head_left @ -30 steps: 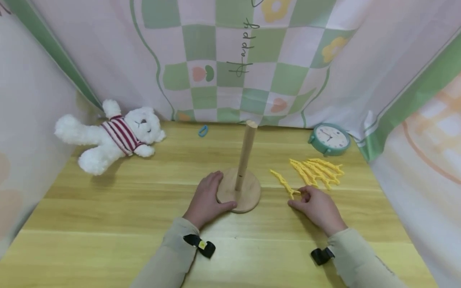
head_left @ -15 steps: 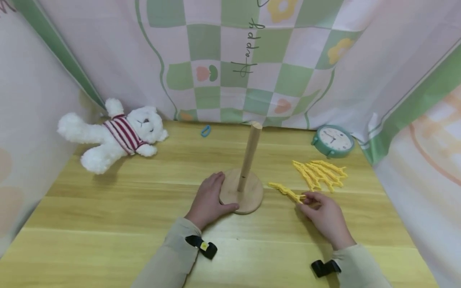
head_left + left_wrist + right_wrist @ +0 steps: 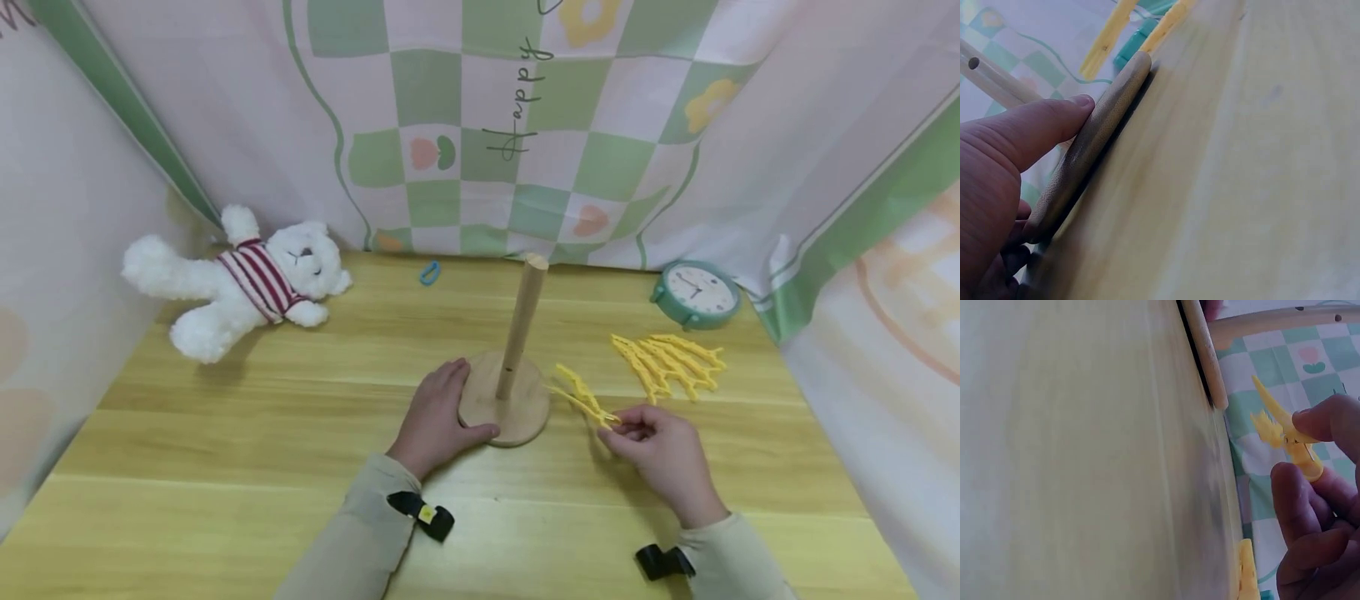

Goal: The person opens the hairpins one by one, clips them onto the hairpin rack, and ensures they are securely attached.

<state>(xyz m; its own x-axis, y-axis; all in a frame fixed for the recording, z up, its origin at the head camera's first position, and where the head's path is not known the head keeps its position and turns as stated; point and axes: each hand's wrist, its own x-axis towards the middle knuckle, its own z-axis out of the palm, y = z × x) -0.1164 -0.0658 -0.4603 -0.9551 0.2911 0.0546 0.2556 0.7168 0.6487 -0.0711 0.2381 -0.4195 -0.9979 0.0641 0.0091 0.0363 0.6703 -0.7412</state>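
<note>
A round wooden base (image 3: 527, 410) stands on the table with an upright wooden post (image 3: 521, 325) rising from it. My left hand (image 3: 433, 414) grips the left side of this base, the thumb (image 3: 1054, 125) on its near edge and the fingers spread around the far side. To the right of the base, my right hand (image 3: 667, 454) pinches the end of a yellow, branch-shaped plastic piece (image 3: 1302, 459) between thumb and fingertips. Its forked arms point toward the base, near the rim in the head view.
Several similar yellow branch pieces (image 3: 636, 360) lie fanned out beyond my right hand. A green alarm clock (image 3: 697, 293) is at the back right, a small blue ring (image 3: 430, 272) at the back. At left lies a white teddy bear (image 3: 251, 279). A patterned cloth (image 3: 487, 100) hangs behind.
My right hand has picked the single yellow piece up off the table and turned it, its forked arms now spread toward the base. The left hand stays on the base.
</note>
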